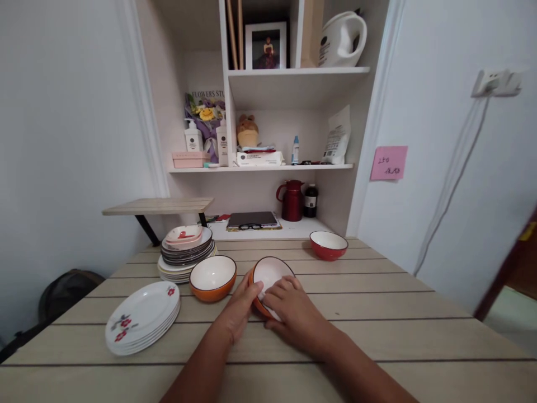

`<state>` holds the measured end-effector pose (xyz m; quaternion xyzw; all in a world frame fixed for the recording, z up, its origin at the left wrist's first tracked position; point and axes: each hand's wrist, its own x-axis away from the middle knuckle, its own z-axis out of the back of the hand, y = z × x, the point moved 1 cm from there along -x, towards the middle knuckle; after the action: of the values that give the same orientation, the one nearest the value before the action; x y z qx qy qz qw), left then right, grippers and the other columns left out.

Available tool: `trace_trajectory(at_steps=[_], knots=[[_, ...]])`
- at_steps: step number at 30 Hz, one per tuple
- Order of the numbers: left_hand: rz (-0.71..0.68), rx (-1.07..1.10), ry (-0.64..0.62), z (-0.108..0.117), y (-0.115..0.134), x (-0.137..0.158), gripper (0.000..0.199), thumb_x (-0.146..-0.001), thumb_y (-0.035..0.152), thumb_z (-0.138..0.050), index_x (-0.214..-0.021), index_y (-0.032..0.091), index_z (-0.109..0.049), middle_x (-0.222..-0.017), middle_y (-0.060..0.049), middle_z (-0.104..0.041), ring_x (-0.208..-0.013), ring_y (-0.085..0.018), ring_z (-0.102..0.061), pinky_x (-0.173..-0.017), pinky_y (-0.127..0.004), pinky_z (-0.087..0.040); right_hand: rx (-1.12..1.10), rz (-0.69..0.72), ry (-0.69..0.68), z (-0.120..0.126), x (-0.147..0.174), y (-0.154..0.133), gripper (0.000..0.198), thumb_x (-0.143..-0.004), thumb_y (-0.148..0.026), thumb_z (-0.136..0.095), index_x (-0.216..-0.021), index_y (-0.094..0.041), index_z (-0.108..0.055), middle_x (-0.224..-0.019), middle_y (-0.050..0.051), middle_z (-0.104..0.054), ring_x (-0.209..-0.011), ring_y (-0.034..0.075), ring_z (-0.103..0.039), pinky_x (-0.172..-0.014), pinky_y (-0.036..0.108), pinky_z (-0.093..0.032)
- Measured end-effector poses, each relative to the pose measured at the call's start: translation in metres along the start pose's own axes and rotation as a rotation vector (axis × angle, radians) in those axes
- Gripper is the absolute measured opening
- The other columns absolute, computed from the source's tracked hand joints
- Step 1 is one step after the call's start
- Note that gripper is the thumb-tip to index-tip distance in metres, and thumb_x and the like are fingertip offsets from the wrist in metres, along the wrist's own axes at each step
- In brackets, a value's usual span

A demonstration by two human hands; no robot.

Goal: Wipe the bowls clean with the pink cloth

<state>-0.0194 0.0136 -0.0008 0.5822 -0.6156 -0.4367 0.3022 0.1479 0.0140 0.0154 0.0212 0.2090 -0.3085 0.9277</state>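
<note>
An orange bowl (272,270) with a white inside and dark rim is held tilted over the table, its opening turned partly toward me. My left hand (242,305) clasps its left side, thumb over the rim and fingers around the outside. My right hand (296,308) reaches over the near right rim, with its fingers bent against the inner wall and the thumb low by the outer edge. Whether anything lies under those fingers is hidden. Just left stands a second orange bowl (212,274), upright. A red bowl (329,246) sits farther back on the right.
Oval white plates with red flowers (145,313) are stacked at left. Behind them rises a pile of plates (187,254) topped by small dishes (183,234). A red jug (292,200), a dark bottle (310,200) and a laptop (251,219) stand along the back shelf.
</note>
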Motion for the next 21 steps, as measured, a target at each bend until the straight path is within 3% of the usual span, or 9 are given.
trace_trajectory(at_steps=[5,8,10,14,21], knots=[[0.027,0.002,-0.029,0.006,0.001,-0.002,0.064,-0.080,0.032,-0.078,-0.141,0.022,-0.060,-0.123,-0.011,-0.074,-0.118,-0.031,-0.064,-0.104,-0.043,-0.046,-0.006,0.028,0.023,0.011,0.011,0.017,0.020,-0.087,-0.019,-0.073,-0.104,-0.028,-0.067,-0.114,0.001,-0.073,-0.113,0.024,-0.057,-0.116,0.049,-0.023],[0.049,0.054,-0.022,0.009,0.001,-0.004,0.066,-0.079,0.035,-0.082,-0.140,0.019,-0.061,-0.120,-0.011,-0.075,-0.117,-0.031,-0.065,-0.105,-0.043,-0.045,0.062,0.009,0.051,0.011,0.013,0.020,0.031,-0.087,-0.004,-0.059,-0.103,-0.029,-0.067,-0.108,0.000,-0.074,-0.111,0.024,-0.057,-0.118,0.054,-0.016],[0.073,0.114,-0.015,0.011,0.000,-0.006,0.063,-0.081,0.043,-0.080,-0.136,0.016,-0.064,-0.119,-0.013,-0.076,-0.117,-0.032,-0.065,-0.106,-0.044,-0.045,0.073,0.005,0.057,0.009,0.011,0.018,0.037,-0.085,0.000,-0.054,-0.104,-0.029,-0.067,-0.100,0.000,-0.074,-0.103,0.022,-0.058,-0.117,0.050,-0.019],[0.116,0.234,-0.032,0.008,0.000,-0.008,0.063,-0.087,0.059,-0.071,-0.130,0.013,-0.068,-0.122,-0.016,-0.075,-0.121,-0.033,-0.064,-0.109,-0.045,-0.045,0.062,0.023,0.065,0.003,0.005,0.009,0.040,-0.082,-0.002,-0.056,-0.112,-0.025,-0.066,-0.099,0.003,-0.074,-0.097,0.023,-0.056,-0.103,0.041,-0.031],[0.070,0.239,-0.025,0.002,-0.002,-0.008,0.072,-0.086,0.066,-0.069,-0.138,0.016,-0.062,-0.130,-0.015,-0.071,-0.125,-0.033,-0.062,-0.110,-0.046,-0.044,0.036,-0.058,0.036,-0.001,0.000,-0.001,0.033,-0.091,-0.013,-0.059,-0.122,-0.025,-0.063,-0.106,0.006,-0.074,-0.099,0.025,-0.056,-0.087,0.038,-0.032]])
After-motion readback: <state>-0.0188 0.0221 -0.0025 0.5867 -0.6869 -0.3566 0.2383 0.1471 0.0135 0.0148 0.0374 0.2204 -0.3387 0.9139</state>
